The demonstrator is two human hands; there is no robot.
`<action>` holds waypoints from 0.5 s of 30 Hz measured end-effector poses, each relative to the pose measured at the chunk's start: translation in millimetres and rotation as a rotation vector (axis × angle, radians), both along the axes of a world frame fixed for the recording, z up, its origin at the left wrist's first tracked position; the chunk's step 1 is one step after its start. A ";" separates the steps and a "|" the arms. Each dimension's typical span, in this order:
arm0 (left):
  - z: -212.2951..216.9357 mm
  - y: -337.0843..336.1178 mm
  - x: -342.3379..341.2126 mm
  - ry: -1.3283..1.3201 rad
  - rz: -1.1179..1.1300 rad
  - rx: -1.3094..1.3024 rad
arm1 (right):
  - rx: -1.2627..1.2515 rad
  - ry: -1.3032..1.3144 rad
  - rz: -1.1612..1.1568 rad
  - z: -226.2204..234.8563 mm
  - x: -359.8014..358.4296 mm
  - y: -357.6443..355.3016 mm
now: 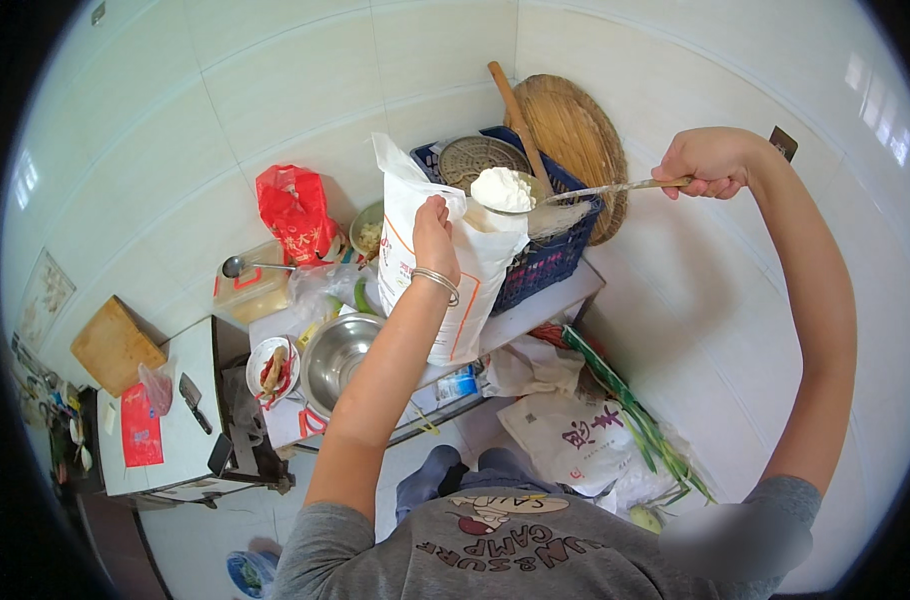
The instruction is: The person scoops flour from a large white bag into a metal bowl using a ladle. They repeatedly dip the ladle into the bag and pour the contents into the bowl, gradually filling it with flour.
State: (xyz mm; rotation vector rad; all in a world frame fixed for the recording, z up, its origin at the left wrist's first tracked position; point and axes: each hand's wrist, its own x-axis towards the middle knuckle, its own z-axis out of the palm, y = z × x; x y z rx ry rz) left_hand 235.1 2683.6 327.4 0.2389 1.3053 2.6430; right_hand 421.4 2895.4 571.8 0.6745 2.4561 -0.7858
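A tall white flour bag (483, 285) with orange lines stands on the table in front of me, its top open. My left hand (434, 235) is closed on the bag's rim; its fingertips are partly hidden. My right hand (703, 163), raised at the far right, is wrapped round the end of a long-handled ladle (613, 189). Heaped white flour (502, 189) fills the ladle's bowl, which is over the bag's mouth. Left of the bag sits a steel basin (337, 362), partly hidden behind my left forearm.
Behind the bag, a blue basket (565, 245) holds a steamer rack and a rolling pin (515, 115); a round wooden board (575, 140) leans on the wall. A red bag (297, 215) stands farther left. A cleaver (193, 400) lies on the left counter. Green onions (625, 400) lie low right.
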 end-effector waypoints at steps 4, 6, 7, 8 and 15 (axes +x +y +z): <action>8.4 -0.7 5.6 -0.008 -0.028 0.046 | 0.014 0.063 0.016 11.4 5.9 -8.4; 11.5 -6.8 8.1 -0.012 -0.042 0.079 | 0.025 0.080 0.032 17.6 8.8 -15.7; 12.1 -10.4 7.4 -0.019 -0.027 0.099 | 0.030 0.089 0.043 21.0 9.4 -20.0; 11.1 -15.8 6.5 -0.030 -0.009 0.119 | 0.028 0.091 0.048 24.8 9.8 -28.1; -14.2 -119.1 3.2 -0.035 0.146 0.216 | -0.047 0.136 0.235 19.0 -8.8 -68.9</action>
